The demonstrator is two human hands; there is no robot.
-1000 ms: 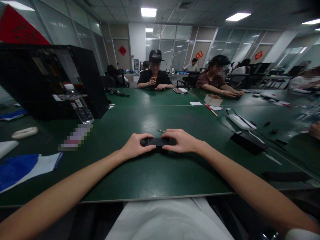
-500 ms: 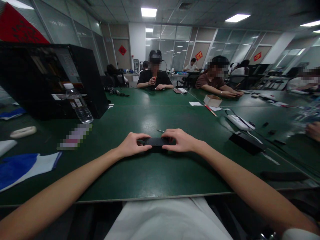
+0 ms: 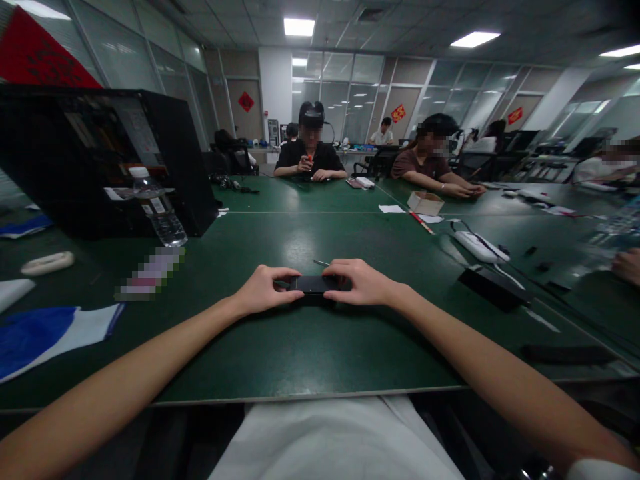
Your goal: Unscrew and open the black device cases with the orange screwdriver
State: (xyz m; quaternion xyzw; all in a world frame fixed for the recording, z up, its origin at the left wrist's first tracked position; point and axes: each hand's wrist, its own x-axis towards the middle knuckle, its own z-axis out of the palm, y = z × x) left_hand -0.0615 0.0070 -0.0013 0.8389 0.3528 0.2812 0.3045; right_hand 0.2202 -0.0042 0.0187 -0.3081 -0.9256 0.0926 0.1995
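A left hand (image 3: 263, 291) and a right hand (image 3: 366, 283) pinched opposite ends of one slim black object (image 3: 311, 285), which lay between them. It looked whole, but how much work was done or left could not be judged. A thin metal rod (image 3: 319, 262) poked out just beyond the right hand, partly hidden. Bare green tabletop (image 3: 300, 353) stretched from the grip toward the near edge (image 3: 320, 397); a bottle (image 3: 163, 217) was well apart leftward, a black box (image 3: 493, 289) well apart rightward.
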